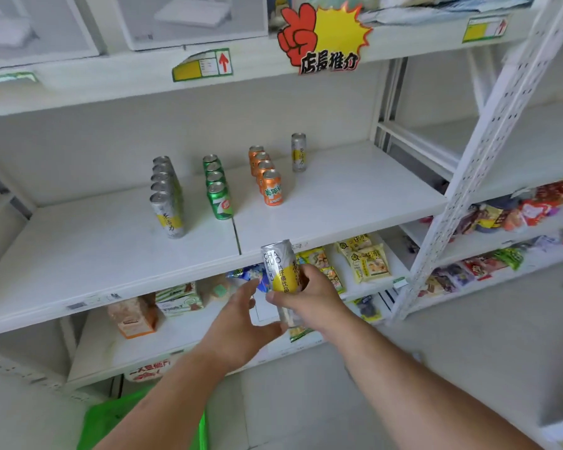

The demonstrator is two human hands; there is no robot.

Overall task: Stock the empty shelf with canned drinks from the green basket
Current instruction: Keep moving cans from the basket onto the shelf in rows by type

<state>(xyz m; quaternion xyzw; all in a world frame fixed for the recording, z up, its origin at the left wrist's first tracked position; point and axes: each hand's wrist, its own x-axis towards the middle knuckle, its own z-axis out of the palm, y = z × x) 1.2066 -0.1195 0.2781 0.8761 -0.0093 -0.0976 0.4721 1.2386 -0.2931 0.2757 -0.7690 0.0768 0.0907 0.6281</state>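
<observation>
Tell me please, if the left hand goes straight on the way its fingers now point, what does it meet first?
Most likely the silver and yellow can that the right hand grips. The left hand is open, its fingertips nearly at the can's side. Depth is uncertain from one view.

Snack packets (368,259) fill the lower shelves beneath a red-and-yellow promotional sign (322,39).

1. On the white metal shelf (338,196), four rows run front to back: slim silver cans (166,196) leftmost, green cans (217,186), orange cans (265,175), one lone slim silver can (298,152) rightmost.
2. The green plastic basket (111,420) sits on the floor below.
</observation>
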